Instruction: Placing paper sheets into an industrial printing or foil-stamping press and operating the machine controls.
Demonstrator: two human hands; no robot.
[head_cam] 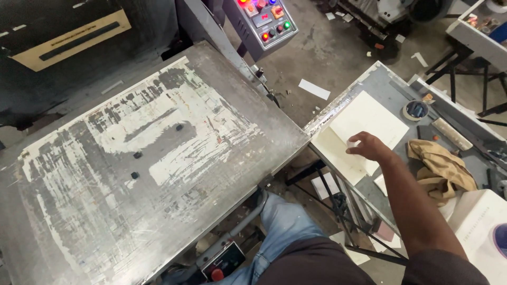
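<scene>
My right hand [368, 146] reaches out to the side table on the right and rests on a stack of cream paper sheets [369, 119], fingers curled at the edge of the top sheet. Whether the fingers have pinched a sheet I cannot tell for sure; they touch it. My left hand is out of view. In front of me lies a large worn metal plate [137, 158] streaked with white residue, with a few small dark studs on it.
A control panel with coloured buttons [264, 21] stands behind the plate. On the side table [385, 84] lie a tan cloth [441, 169], a tape roll [415, 110] and a white stack [478, 221]. Paper scraps litter the concrete floor. A foot pedal [219, 261] sits below.
</scene>
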